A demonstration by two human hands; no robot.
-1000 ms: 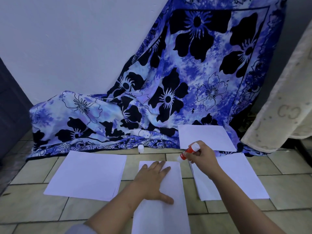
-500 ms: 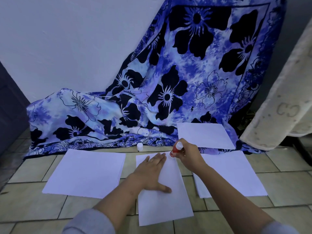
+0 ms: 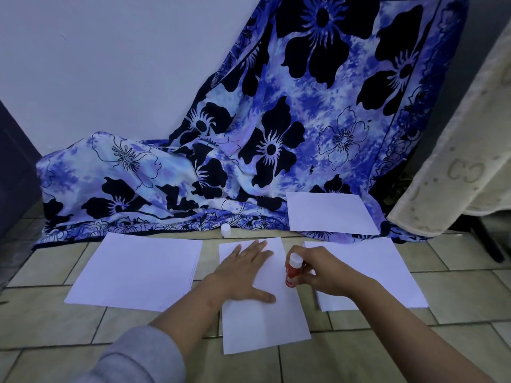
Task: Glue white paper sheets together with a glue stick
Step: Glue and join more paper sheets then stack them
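Glue stick, gripped in my curled right hand, moved from top corner to mid right edge of sheet; left hand flat on it; joining still ahead, I reckon.

A blue-and-black floral cloth draped from the white wall onto the beige tiled floor; a cream textured blanket hung at right.

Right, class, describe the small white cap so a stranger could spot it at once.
Find the big blue floral cloth draped down to the tiled floor. At its bottom hem, just beyond the middle white paper sheet, stands the small white round cap. Unlike the flat sheets nearby, it is a stubby cylinder.
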